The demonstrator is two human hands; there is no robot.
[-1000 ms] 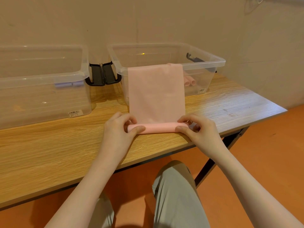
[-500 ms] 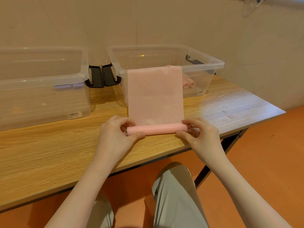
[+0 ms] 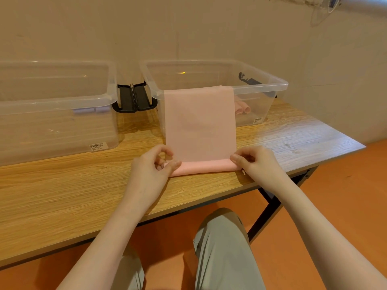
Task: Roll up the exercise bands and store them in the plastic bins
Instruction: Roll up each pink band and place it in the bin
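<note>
- Your left hand [image 3: 149,170] pinches the 9 o'clock end of the pink band's roll [image 3: 204,166], thumb over the top, fingers curled behind it.
- Your right hand [image 3: 254,162] pinches the 3 o'clock end the same way.
- The roll lies on the wooden table [image 3: 62,191] between your hands; the unrolled pink band [image 3: 200,122] runs toward 12 o'clock, up the front wall of the right bin [image 3: 272,84] and over its rim.
- Rolled pink bands [image 3: 243,109] lie inside that bin, at 1 o'clock from the roll.
- The left bin [image 3: 56,101] stands at 10 o'clock, with black latch handles [image 3: 134,99] between the two bins.
</note>
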